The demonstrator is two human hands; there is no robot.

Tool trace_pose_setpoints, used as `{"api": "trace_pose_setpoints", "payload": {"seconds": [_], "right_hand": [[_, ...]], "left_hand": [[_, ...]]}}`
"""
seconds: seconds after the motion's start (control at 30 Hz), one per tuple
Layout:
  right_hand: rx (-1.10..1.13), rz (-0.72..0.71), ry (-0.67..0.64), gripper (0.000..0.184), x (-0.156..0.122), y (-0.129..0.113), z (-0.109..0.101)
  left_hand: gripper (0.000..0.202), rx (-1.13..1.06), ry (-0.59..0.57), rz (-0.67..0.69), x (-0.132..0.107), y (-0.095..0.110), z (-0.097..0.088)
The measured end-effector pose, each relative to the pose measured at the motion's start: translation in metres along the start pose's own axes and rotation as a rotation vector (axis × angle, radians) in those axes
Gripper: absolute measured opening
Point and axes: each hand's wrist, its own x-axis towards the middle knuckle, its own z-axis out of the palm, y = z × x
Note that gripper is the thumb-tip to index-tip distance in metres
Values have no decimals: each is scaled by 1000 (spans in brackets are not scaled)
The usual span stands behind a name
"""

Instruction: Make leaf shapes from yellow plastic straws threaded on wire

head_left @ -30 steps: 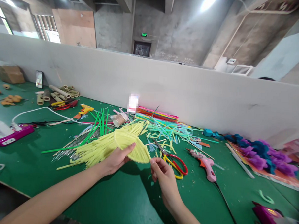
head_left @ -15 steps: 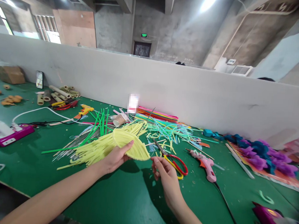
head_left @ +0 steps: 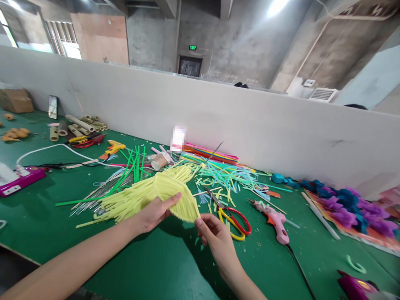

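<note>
A pale yellow leaf-shaped piece [head_left: 176,194], which looks built from pipe cleaners laid side by side, is gripped by my left hand [head_left: 159,214] with the thumb on top. My right hand [head_left: 216,234] pinches its pointed tip between thumb and fingers. Behind the piece lies a thick bundle of yellow pipe cleaners [head_left: 125,200]. Just beyond my right hand, scissors [head_left: 235,220] with red and yellow handles rest on the table. A pink glue gun [head_left: 274,222] lies farther right.
Green and blue pipe cleaners [head_left: 225,173] are strewn at the back of the green table [head_left: 141,271]. A yellow glue gun [head_left: 115,147], bamboo pieces [head_left: 83,125] and a purple power strip [head_left: 18,182] lie left. Purple and blue fuzzy shapes [head_left: 353,207] sit right.
My right hand has moved slightly left and down, now pinching the leaf-shaped piece's tip. The piece has tilted a little downward. A dark thin stem behind it has shifted right.
</note>
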Motion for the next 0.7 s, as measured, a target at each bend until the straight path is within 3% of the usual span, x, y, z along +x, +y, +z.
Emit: {"api": "trace_pose_setpoints", "payload": {"seconds": [0.47,0.7], "right_hand": [[-47,-35,84,36,0,-6,-4],[-36,-46,79,32,2,-1,-7]], "left_hand": [[36,167,-151,-16,-4,9,-4],[22,217,-282,94,-7,11,-5]]}}
